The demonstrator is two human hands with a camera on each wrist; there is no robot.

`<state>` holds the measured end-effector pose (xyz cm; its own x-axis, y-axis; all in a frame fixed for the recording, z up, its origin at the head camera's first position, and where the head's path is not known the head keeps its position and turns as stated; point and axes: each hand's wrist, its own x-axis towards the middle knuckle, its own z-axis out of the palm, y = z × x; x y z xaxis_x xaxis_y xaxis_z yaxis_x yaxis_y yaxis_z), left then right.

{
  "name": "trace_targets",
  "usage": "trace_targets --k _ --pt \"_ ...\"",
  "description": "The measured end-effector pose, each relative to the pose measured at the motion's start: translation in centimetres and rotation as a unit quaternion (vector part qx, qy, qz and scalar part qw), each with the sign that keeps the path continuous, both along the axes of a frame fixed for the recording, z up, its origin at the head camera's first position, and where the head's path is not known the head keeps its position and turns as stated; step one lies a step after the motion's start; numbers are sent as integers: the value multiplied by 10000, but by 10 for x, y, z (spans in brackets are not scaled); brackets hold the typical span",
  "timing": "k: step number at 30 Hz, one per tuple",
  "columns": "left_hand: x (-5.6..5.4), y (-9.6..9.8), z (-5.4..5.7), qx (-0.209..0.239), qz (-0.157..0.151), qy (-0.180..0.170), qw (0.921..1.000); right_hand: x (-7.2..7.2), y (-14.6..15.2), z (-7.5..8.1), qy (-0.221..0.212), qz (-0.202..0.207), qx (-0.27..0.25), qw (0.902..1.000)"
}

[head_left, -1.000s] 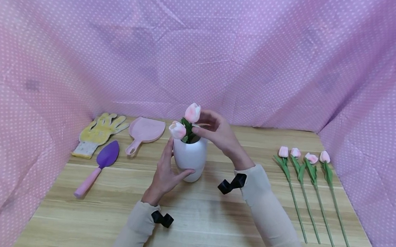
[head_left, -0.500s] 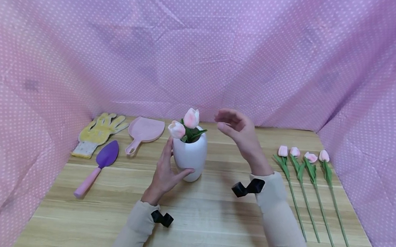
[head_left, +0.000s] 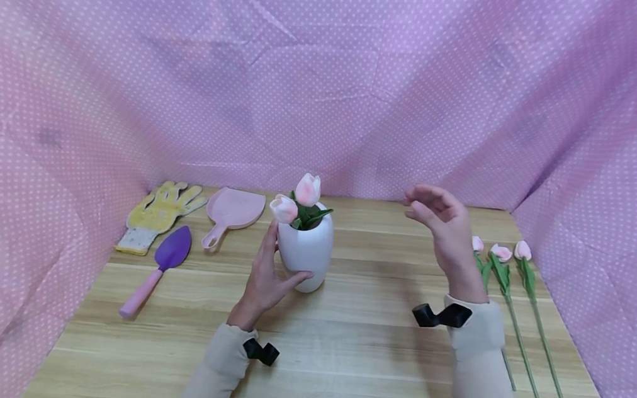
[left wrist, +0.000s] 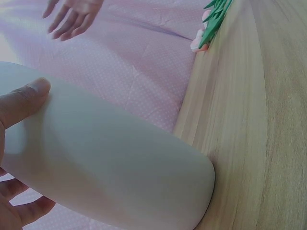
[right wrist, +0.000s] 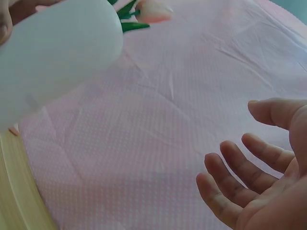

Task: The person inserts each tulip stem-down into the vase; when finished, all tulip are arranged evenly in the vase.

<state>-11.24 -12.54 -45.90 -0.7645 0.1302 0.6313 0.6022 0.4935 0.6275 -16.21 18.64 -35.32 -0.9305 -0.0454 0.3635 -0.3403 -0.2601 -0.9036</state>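
A white vase (head_left: 306,258) stands on the wooden table with two pink-and-white tulips, one upright tulip (head_left: 308,190) and one leaning left (head_left: 284,209), their green leaves at the rim. My left hand (head_left: 267,283) grips the vase from its left side; in the left wrist view the thumb (left wrist: 29,98) lies across the wall and fingers curl round the other side. Well right of the vase, my right hand (head_left: 448,239) is in the air, holding nothing, its fingers (right wrist: 235,177) loosely bent and spread. Just beyond it, loose tulips (head_left: 527,280) lie on the table, one hidden behind the hand and forearm.
On the left lie a yellow-and-white glove (head_left: 160,213), a pink dustpan (head_left: 236,209) and a trowel (head_left: 174,248) with a purple blade and pink handle. A pink dotted cloth (head_left: 328,86) hangs round the back and sides of the table (head_left: 327,358).
My right hand has let go of the flower at the vase mouth and moved right, towards the loose tulips. The upright tulip has sunk slightly. My left hand stays on the vase.
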Motion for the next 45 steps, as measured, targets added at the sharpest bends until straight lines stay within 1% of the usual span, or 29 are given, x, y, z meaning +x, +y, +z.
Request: trace_targets --k 3,10,13,16,19,23,26,34,40,45 --pt "0 0 0 14 15 -9 10000 2 15 -4 -68 -181 -133 9997" --pt "0 -2 -1 20 66 -33 10000 9 47 -15 -247 -387 -287 9985" --pt "0 -2 -1 31 60 -40 10000 12 58 -21 -287 -503 -427 9974" --pt "0 -2 -2 42 42 -46 10000 15 70 -28 -289 -640 -567 9959" --pt "-1 -2 -2 43 17 -43 10000 20 81 -36 -327 -681 -690 9948" --pt "-1 -2 -2 47 -17 -25 10000 27 96 -48 -494 -638 -878 9929" --pt "-1 -2 -2 51 -21 -17 10000 32 107 -58 -659 -736 -878 9912" --pt "-1 -2 -1 40 -21 -69 10000 42 130 -86 -1162 -1023 -516 9866" --pt "-2 -2 -2 43 -63 -22 10000 47 138 -104 -1595 -1249 -265 9789" --pt "-3 -1 -1 44 -78 -16 10000 54 145 -117 -1928 -1369 374 9709"
